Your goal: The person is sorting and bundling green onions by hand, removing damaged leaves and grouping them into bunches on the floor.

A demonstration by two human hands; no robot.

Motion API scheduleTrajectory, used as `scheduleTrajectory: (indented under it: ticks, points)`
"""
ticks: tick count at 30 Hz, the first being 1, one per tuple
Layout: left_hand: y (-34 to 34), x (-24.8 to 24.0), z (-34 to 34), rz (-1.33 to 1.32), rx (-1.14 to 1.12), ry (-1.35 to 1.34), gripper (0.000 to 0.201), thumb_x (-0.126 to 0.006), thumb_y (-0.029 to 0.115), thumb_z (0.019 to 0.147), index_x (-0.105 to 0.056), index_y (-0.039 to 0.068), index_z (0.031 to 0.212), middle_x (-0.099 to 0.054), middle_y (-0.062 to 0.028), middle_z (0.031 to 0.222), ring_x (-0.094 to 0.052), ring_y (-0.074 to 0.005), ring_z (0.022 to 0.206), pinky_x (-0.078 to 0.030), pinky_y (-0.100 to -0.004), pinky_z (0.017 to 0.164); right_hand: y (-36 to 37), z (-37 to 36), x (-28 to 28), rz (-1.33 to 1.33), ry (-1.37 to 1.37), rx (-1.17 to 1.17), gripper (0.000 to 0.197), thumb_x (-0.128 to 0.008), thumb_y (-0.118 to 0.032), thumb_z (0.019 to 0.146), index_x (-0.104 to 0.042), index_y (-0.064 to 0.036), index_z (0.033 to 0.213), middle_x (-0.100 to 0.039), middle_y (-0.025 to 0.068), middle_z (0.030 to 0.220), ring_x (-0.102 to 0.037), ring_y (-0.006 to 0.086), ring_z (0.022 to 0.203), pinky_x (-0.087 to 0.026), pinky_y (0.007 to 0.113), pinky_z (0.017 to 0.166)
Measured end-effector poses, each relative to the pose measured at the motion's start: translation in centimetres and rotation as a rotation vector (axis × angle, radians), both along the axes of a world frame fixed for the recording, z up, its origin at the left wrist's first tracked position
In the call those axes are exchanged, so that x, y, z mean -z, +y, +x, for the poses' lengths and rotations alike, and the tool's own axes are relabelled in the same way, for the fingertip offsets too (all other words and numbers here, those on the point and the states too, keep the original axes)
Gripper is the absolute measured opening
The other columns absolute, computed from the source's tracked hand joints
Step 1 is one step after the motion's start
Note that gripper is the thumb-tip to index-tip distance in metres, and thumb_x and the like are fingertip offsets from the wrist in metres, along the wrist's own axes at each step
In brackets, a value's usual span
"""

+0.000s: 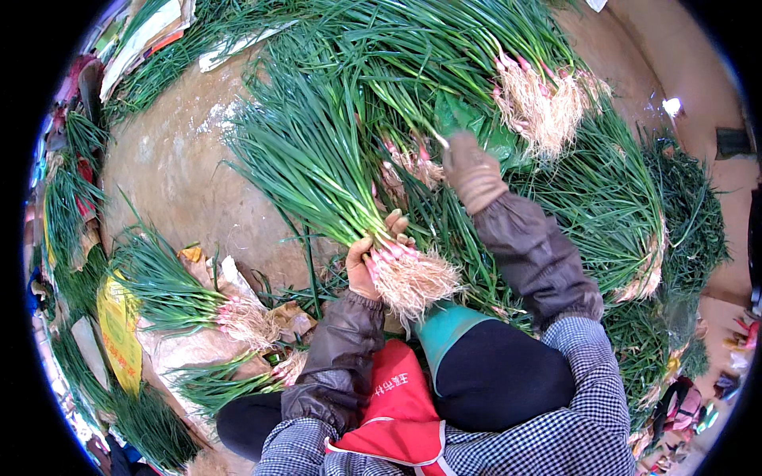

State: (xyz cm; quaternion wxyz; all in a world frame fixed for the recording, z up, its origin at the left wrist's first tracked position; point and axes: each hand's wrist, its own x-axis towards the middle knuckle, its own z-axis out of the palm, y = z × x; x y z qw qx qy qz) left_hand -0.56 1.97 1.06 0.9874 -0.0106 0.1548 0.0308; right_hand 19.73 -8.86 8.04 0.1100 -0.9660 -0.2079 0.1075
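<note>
My left hand (pixel 367 266), in a light glove, is wrapped round the lower stems of a thick bunch of green onions (pixel 317 170). Pinkish bulbs and pale, stringy roots stick out of the grip toward me, and the long leaves fan away to the upper left. Farther off on the right, my gloved right hand (pixel 474 170) is closed and slightly blurred at the pale end of a single green onion stalk (pixel 432 133). Below that stalk, a smaller clump of green onions (pixel 413 163) lies partly under the leaves.
A large pile of green onions (pixel 548 103) lies root ends rightward at the back. Another bundle (pixel 611 206) rests at the right. Small bunches (pixel 238 313) sit at the left beside a yellow bag (pixel 119 333). Green plastic (pixel 476 127) shows between the piles. Wet floor (pixel 175 166) stretches beyond.
</note>
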Motion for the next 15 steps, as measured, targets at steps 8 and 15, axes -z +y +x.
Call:
scheduleTrajectory:
  ticks: [8,15]
  points:
    - [-0.6,0.4,0.3,0.087,0.07,-0.021,0.047,-0.056,0.026,0.074,-0.057,-0.003,0.111,-0.046,-0.0238,0.131,-0.04,-0.0365,0.125,-0.031,-0.0513,0.105,-4.7,-10.0,1.6,0.063,0.472,-0.515,0.028,-0.052,-0.022,0.088,-0.054,-0.0128,0.115,-0.062,0.0142,0.089,-0.062,0.0305,0.083,-0.051,0.038,0.067]
    - [-1.1,0.8,0.3,0.0,0.112,0.034,0.049,-0.055,0.027,0.075,-0.055,-0.002,0.114,-0.051,-0.022,0.124,-0.045,-0.037,0.12,-0.036,-0.0541,0.1,-2.9,-4.3,1.8,0.084,0.457,-0.505,0.038,-0.055,-0.028,0.084,-0.052,-0.0071,0.115,-0.062,0.0149,0.098,-0.06,0.032,0.092,-0.048,0.039,0.078]
